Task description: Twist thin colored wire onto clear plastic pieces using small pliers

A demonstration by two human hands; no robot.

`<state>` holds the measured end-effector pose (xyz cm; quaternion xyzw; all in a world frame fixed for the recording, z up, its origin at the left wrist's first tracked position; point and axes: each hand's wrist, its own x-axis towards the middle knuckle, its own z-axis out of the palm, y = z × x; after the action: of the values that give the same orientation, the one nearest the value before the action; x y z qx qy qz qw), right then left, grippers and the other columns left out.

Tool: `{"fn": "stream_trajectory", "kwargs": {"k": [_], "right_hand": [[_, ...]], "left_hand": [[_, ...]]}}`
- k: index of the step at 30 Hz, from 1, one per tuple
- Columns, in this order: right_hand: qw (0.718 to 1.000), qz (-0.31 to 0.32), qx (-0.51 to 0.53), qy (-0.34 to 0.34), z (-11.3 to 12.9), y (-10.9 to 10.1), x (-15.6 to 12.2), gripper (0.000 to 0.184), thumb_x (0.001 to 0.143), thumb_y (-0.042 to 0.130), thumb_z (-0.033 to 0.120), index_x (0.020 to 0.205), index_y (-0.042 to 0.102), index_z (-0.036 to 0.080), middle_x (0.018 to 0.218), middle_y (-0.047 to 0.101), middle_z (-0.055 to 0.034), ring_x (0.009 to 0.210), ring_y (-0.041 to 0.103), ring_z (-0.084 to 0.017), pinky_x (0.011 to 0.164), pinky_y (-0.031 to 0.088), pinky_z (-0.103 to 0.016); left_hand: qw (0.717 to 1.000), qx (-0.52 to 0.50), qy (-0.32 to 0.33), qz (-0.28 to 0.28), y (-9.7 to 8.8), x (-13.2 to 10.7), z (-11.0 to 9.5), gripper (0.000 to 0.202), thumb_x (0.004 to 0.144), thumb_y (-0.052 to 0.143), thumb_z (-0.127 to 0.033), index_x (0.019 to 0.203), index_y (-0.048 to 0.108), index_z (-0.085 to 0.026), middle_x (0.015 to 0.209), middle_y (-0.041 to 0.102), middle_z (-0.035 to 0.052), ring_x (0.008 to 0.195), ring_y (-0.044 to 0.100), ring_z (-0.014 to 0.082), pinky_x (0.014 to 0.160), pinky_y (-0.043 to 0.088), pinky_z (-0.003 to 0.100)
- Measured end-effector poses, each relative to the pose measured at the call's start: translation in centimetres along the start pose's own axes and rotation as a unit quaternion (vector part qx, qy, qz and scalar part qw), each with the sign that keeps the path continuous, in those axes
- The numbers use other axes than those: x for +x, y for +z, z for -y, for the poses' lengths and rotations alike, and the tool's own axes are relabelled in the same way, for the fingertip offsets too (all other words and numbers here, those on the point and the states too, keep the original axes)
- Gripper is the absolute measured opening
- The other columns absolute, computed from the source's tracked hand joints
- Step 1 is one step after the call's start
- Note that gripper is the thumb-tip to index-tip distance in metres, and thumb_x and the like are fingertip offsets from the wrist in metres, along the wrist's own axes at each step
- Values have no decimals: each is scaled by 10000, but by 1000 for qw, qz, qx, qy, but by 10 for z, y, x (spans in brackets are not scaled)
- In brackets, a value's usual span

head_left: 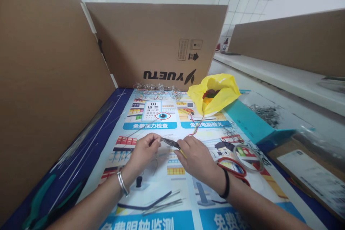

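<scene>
Just above the bench (161, 194), both hands meet at a small pair of pliers (170, 142). The right hand (198, 158) is closed around the handles, with a bit of yellow grip showing under the fingers. The left hand (144, 151) has thumb and fingertips pinched together at the nose of the tool, seemingly on a thin wire (156, 161) that curves down beneath it. Exactly where the wire sits in the nose is too small to tell.

A red and yellow string (198, 125) runs from the right hand back to the yellow bag (223, 93). The tape roll (254, 169) and red scissors (231, 167) lie just beside the right wrist.

To do this well, I would keep both wrists low and resting near the bench so the fine work stays steady. The left pinch should sit close to the nose so the wire cannot spring away. Squeeze gently, since a thin wire probably kinks under a hard grip. Keeping the string slack and off the tool would likely avoid a snag.
</scene>
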<state>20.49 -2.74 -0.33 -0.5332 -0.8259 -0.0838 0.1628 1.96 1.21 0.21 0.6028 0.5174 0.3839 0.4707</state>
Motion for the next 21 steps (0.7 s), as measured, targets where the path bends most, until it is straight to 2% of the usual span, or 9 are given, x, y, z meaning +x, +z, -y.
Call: {"fn": "stream_trajectory", "kwargs": {"k": [5, 12, 21], "right_hand": [[1000, 13, -20, 13, 3, 0, 1, 178, 881, 473, 331, 918, 554, 177, 831, 568, -80, 780, 505, -218, 656, 361, -318], [1000, 17, -17, 18, 5, 2, 0, 161, 883, 464, 302, 923, 557, 176, 829, 578, -80, 771, 514, -211, 641, 354, -303], [997, 47, 41, 48, 5, -1, -2, 174, 898, 425, 297, 926, 555, 184, 843, 606, -64, 749, 552, -187, 615, 349, -270]], "left_hand": [[1000, 12, 10, -19, 1, 0, 1, 174, 733, 543, -340, 694, 595, -178, 566, 512, -37, 524, 432, 112, 530, 337, 216], [999, 35, 31, -27, 1, 3, 11, 168, 760, 521, -332, 749, 604, -186, 619, 551, -23, 533, 440, 114, 523, 332, 218], [997, 52, 46, -18, -1, 1, 2, 153, 765, 515, -310, 736, 598, -185, 622, 529, -21, 574, 453, 125, 550, 346, 224]]}}
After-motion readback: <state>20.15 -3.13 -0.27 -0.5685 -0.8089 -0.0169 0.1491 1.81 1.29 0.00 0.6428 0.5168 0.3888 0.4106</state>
